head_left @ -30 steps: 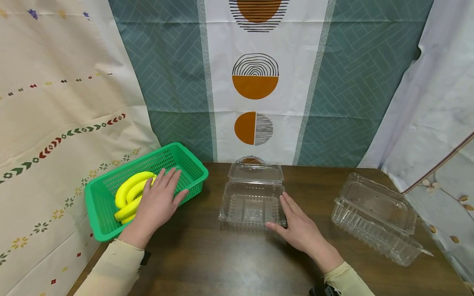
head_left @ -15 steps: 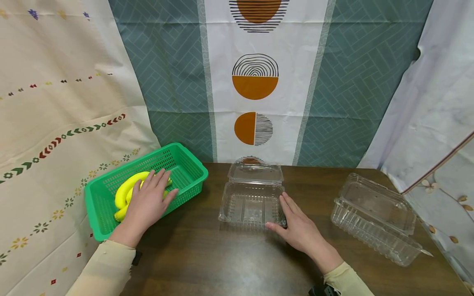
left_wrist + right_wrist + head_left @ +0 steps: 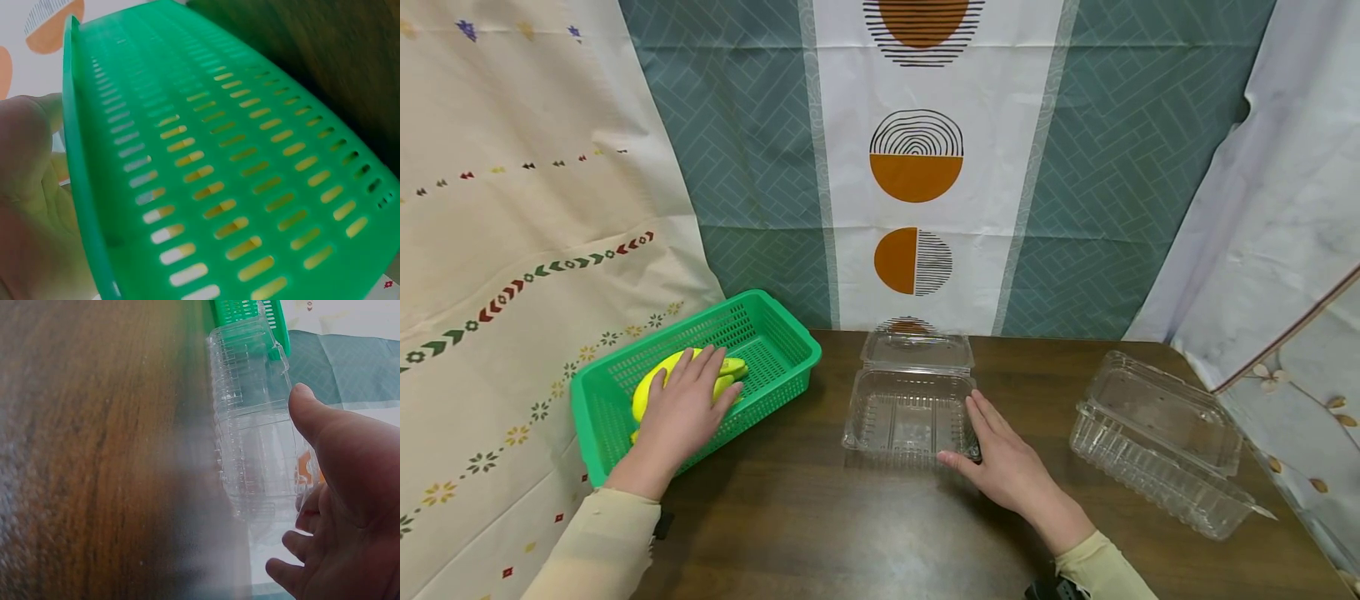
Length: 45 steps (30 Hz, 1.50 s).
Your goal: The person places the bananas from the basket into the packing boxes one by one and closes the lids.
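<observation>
Several yellow bananas lie in a green slotted basket on the left of the table. My left hand is over them with its fingers loosely extended, covering much of the fruit. In the left wrist view, the basket wall stands in front of the hand, and yellow shows through its slots. At the middle, a clear plastic clamshell box stands with its lid raised at the back. My right hand is at its right side, fingers straight and thumb near the front corner.
A second clear clamshell box, longer and with its lid up, stands at the right of the brown wooden table. Patterned cloths hang along the back and both sides.
My left hand has moved a little left and toward me over the bananas, uncovering their tips on the right. The right hand and both boxes have stayed in place.
</observation>
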Tool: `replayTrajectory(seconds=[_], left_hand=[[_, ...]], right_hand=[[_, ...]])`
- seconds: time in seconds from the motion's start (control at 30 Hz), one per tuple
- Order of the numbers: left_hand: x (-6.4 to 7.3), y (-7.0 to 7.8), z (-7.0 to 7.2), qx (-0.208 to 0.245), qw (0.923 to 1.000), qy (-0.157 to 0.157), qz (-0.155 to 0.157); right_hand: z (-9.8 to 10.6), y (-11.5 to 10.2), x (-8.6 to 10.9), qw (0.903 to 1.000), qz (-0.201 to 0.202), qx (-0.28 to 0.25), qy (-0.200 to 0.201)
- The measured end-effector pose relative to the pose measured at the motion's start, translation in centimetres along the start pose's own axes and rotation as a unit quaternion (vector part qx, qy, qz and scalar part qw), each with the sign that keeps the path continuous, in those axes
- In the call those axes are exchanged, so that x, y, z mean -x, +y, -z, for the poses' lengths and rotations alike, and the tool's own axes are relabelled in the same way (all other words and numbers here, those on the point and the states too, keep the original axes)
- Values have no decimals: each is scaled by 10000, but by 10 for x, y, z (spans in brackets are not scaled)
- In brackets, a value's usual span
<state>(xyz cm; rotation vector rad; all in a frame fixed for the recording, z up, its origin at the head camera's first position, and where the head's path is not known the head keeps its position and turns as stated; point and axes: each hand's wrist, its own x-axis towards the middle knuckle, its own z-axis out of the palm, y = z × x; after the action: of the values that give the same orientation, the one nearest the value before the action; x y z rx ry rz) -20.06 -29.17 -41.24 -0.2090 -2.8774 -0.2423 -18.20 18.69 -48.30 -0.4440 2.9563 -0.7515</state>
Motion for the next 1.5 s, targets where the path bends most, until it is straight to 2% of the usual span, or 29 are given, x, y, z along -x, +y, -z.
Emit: replayTrajectory(seconds=[0.73, 1.3, 1.5], left_hand=[[6, -32, 0, 42, 9994, -202, 282], [8, -44, 6, 36, 9951, -881, 449], [9, -46, 7, 109, 9941, -956, 501]], right_hand=[[0, 0, 0, 10000, 14, -35, -5], [1, 0, 0, 10000, -11, -55, -49], [1, -1, 0, 10000, -17, -46, -59]])
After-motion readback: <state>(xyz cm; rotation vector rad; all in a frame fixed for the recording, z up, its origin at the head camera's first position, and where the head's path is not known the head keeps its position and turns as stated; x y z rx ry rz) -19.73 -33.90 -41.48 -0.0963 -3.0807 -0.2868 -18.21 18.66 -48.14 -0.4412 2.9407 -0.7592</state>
